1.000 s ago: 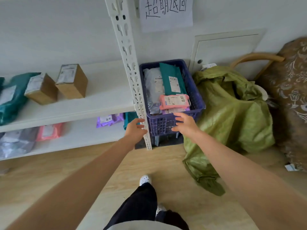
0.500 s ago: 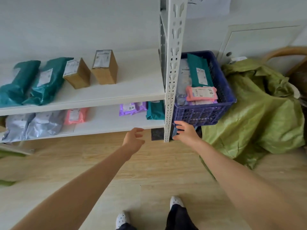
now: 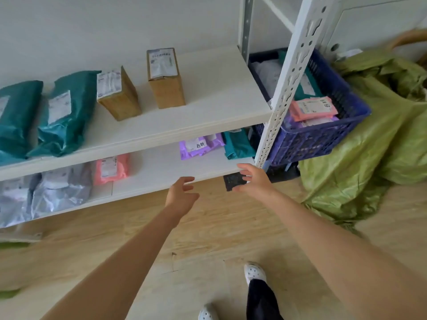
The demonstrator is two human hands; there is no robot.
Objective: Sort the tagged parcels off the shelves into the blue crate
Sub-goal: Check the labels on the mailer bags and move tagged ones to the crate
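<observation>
while both bare arms reach toward the shelving, neither hand holds anything.

hand state:
- left hand point(image 3: 182, 192): released. the fingers are spread and lightly curved, the thumb is apart and the back of the hand faces up. it hangs just in front of the lower shelf point(image 3: 161, 172) edge, with no visible contact.
- right hand point(image 3: 254, 181): released. the fingers are fanned and slightly bent. it sits before the right corner of the lower shelf, near the foot of the white upright post point(image 3: 284, 88). its fingertips overlap a dark pad point(image 3: 231, 183) on the floor; contact cannot be determined.

parcel locations:
- lower shelf: a purple parcel point(image 3: 198, 146) with a handwritten tag lies nearest the hands, and a teal parcel point(image 3: 238, 144) lies just beside it on the right. a pink parcel point(image 3: 112, 168) lies further left, and grey bags point(image 3: 62, 188) lie at the far left.
- upper shelf point(image 3: 208, 107): two labelled cardboard boxes point(image 3: 166, 77) stand near the middle, with two teal bags point(image 3: 67, 112) to their left.
- blue crate point(image 3: 323, 144): it is located right of the post, just beside a green sack point(image 3: 381, 135). a pink packet point(image 3: 312, 108) lies on top inside; other parcels behind it are partly hidden by the post.
</observation>
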